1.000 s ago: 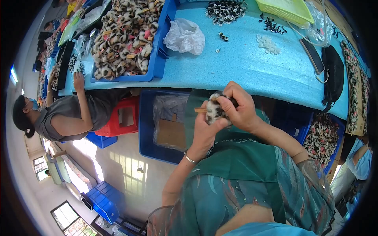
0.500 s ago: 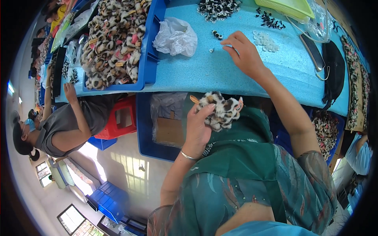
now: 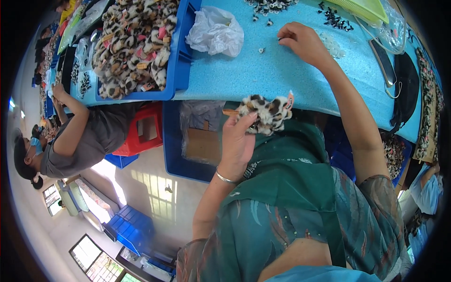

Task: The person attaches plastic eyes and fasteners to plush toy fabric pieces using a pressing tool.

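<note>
My left hand (image 3: 236, 148) is closed on a spotted plush piece (image 3: 267, 114) of white, black and brown fur, held above my lap by the table's near edge. An orange tab sticks out on its left side and a pink one on its right. Over the blue table (image 3: 235, 80) is my right hand (image 3: 305, 46), thumb and fingers pinched on a small black part (image 3: 281, 39), only partly visible. Beside it lie a pile of white plastic washers (image 3: 332, 45) and a loose toy eye (image 3: 261, 50). More black-and-white toy eyes (image 3: 270, 6) lie farther back.
A blue crate (image 3: 181, 70) full of plush pieces stands at left, beside a crumpled white plastic bag (image 3: 216, 33). To the right are black pegs (image 3: 336, 19), a green basket (image 3: 361, 10), a phone (image 3: 383, 61) and a black pouch (image 3: 405, 89). A co-worker (image 3: 84, 127) sits at left.
My right hand has closed its fingers on a small black part, and the little cluster of toy eyes near it has thinned. The view has shifted slightly; my left hand keeps the plush piece.
</note>
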{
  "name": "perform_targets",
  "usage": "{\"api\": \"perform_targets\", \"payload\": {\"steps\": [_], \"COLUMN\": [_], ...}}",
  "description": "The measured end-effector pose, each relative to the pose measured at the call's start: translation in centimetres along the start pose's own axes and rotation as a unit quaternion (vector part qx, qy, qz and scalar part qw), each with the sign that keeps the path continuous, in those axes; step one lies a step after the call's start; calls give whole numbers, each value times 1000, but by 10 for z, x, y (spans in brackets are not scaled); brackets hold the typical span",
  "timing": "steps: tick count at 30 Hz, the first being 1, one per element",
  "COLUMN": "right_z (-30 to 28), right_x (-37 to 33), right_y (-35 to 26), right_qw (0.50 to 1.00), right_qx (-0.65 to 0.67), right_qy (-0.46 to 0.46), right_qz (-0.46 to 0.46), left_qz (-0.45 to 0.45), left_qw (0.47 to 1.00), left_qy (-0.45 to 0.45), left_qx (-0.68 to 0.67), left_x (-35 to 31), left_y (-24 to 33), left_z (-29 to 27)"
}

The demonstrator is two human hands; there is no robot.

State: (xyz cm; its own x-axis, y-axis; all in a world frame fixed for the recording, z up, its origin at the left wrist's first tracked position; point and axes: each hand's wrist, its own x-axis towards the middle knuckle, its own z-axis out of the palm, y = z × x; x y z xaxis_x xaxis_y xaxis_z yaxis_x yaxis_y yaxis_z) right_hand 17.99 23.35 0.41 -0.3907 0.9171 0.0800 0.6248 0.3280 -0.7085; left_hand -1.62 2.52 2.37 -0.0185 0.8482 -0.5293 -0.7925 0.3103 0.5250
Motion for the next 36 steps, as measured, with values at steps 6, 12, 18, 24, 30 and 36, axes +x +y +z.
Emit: {"api": "perform_targets", "payload": {"steps": [6,12,18,24,30,36], "right_z": [-6,14,16,29,18,44], "right_x": [-85,-116,-131,-147,-149,-147], "right_y": [-90,-105,-108,-98,-105,-84], "right_qw": [947,948,948,965,964,944], "right_qx": [261,267,281,228,199,145], "right_qy": [-116,-163,-137,-53,-151,41], "right_qz": [-148,-55,-61,-118,-94,-292], "left_qz": [45,96,172,205,316,273], "left_qw": [998,993,971,924,837,854], "left_qy": [-4,-55,-25,-30,-119,-151], "left_qx": [37,52,162,322,430,416], "left_x": [0,-5,-26,-26,-27,-28], "left_y": [-7,-7,-6,-18,-14,5], "left_z": [-5,-7,1,-10,-23,-6]}}
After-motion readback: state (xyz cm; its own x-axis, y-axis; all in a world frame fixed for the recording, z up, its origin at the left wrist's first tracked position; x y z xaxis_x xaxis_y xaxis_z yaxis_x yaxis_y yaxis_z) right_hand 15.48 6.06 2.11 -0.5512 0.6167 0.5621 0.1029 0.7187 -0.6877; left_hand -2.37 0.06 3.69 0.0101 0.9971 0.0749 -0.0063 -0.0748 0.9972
